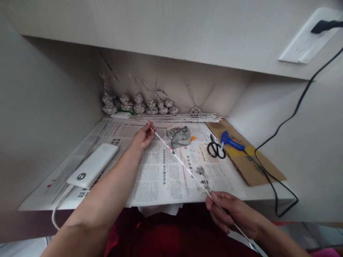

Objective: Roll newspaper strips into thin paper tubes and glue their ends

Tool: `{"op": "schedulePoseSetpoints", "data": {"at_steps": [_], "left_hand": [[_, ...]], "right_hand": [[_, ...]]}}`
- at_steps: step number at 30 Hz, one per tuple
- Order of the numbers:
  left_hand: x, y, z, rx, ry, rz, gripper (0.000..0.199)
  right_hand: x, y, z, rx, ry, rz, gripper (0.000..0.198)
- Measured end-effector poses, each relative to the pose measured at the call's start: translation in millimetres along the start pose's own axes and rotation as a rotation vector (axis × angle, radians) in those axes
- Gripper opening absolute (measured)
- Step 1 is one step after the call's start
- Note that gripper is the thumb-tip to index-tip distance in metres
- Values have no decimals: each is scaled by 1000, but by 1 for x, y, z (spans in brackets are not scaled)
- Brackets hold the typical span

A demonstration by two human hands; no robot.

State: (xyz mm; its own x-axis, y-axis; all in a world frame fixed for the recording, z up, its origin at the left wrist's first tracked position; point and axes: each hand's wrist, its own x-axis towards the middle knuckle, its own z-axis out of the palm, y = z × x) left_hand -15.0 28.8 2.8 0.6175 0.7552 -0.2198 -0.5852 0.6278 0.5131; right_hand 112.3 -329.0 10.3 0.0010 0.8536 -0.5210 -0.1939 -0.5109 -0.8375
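Observation:
A long, thin rolled-paper stick runs slantwise over the newspaper, held by both hands. My left hand pinches its far end near the middle of the desk. My right hand grips it between thumb and fingers at the desk's front edge, and the near end passes on below that hand. Beneath the stick lie newspaper sheets. Just right of my left hand is a crumpled grey cloth or glove. Behind it, a bundle of similar paper sticks lies across the desk.
Several gourd-shaped woven paper pieces line the back wall. Black-handled scissors and a blue glue gun lie at right by a cardboard sheet. A black cable hangs from the wall socket. At left is a white power bank.

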Motion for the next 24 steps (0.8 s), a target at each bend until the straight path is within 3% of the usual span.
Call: {"op": "schedulePoseSetpoints", "data": {"at_steps": [3, 7, 13, 19, 24], "left_hand": [[0, 1, 1, -7, -10, 1, 20], [0, -3, 1, 1, -2, 4, 21], [-1, -11, 3, 51, 13, -50, 16], [0, -11, 2, 71, 47, -28, 17], [1, -12, 0, 102, 18, -31, 16]], "right_hand": [[-2, -5, 3, 58, -40, 27, 45], [7, -24, 6, -121, 64, -40, 47], [48, -51, 13, -399, 118, -120, 42], [65, -53, 19, -764, 316, -238, 32], [64, -49, 18, -878, 424, -277, 31]]}}
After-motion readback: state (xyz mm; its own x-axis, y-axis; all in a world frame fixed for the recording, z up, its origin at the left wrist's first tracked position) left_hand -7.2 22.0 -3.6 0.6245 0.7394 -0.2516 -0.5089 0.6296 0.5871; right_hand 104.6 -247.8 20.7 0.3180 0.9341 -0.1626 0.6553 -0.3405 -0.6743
